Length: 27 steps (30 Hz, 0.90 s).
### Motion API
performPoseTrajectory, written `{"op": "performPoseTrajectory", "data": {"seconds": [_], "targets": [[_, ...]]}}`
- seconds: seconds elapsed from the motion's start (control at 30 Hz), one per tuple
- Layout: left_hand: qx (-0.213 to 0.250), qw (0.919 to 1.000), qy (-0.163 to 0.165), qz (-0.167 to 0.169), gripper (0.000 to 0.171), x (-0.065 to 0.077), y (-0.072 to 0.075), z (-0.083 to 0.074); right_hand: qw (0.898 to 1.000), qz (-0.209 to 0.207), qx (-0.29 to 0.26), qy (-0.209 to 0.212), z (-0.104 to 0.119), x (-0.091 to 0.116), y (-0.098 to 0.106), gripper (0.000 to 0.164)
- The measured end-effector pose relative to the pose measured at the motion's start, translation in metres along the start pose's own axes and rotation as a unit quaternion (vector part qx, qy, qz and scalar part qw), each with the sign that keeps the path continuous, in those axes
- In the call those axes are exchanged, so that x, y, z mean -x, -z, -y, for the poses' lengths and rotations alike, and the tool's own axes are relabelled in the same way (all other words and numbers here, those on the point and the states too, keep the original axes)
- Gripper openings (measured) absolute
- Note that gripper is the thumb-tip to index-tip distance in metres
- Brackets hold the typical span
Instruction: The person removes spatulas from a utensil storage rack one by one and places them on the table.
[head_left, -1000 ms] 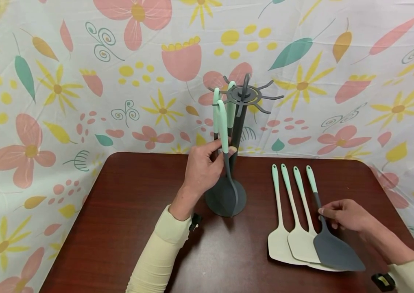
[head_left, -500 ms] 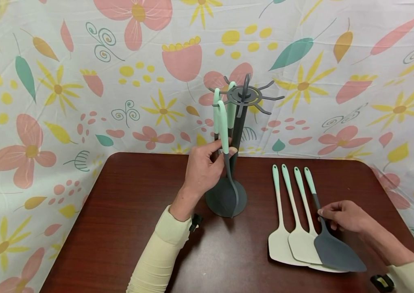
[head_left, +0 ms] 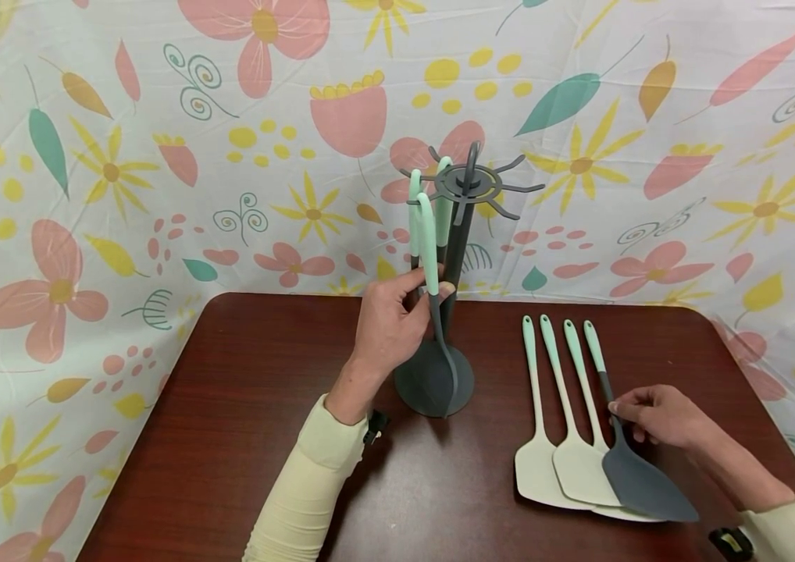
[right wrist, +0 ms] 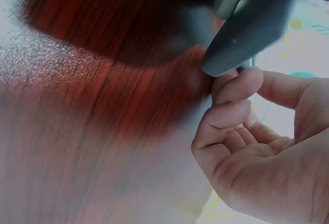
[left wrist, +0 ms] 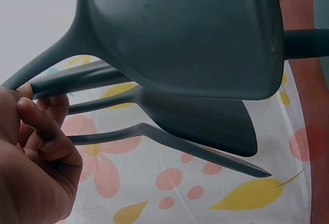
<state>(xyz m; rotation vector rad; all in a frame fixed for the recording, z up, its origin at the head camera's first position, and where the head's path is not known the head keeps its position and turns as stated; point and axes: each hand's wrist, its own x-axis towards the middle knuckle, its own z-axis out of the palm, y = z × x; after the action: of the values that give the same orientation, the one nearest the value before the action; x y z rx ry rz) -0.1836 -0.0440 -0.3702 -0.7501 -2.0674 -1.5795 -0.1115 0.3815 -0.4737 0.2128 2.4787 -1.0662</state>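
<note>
My left hand [head_left: 386,324] reaches behind the front hanging turner [head_left: 429,242] and holds the dark pole of the utensil stand [head_left: 459,242] between thumb and fingers. Several grey turners with mint handles hang on the stand's left side; in the left wrist view their blades, such as the nearest turner [left wrist: 185,34], spread beyond the curled fingers. On the right, my right hand [head_left: 664,414] pinches the shank of a grey turner [head_left: 643,476] with a mint handle. Its blade lies over cream spatulas. In the right wrist view that blade is blurred and cropped.
Three cream spatulas [head_left: 538,472] with mint handles lie side by side on the brown table [head_left: 264,375], their blades overlapping. Bare hooks [head_left: 524,187] stick out from the stand's right side. A flowered cloth [head_left: 229,156] hangs behind the table.
The grey turner's handle end has shifted slightly left, toward the cream spatulas, with the right hand still pinching it. The left hand and the stand have stayed in place.
</note>
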Motion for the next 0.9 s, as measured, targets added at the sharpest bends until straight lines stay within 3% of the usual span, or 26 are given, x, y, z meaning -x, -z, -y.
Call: {"op": "performPoseTrajectory", "data": {"seconds": [0.23,0.43,0.7,0.9], "targets": [[-0.003,1.0,-0.006,-0.002,0.025,0.0,0.0,0.0,1.0,-0.016,0.015,0.004,0.001,0.002,-0.003,0.035],[-0.001,1.0,-0.006,-0.004,0.024,0.0,0.0,-0.001,0.997,-0.041,0.059,0.026,0.004,0.006,-0.002,0.037],[0.003,1.0,-0.003,-0.002,0.023,0.0,0.0,-0.002,0.987,-0.096,0.116,0.048,0.01,0.017,0.004,0.043],[0.005,1.0,-0.005,-0.003,0.022,0.001,0.0,-0.002,0.978,-0.136,0.134,0.084,0.018,0.026,0.0,0.038]]}}
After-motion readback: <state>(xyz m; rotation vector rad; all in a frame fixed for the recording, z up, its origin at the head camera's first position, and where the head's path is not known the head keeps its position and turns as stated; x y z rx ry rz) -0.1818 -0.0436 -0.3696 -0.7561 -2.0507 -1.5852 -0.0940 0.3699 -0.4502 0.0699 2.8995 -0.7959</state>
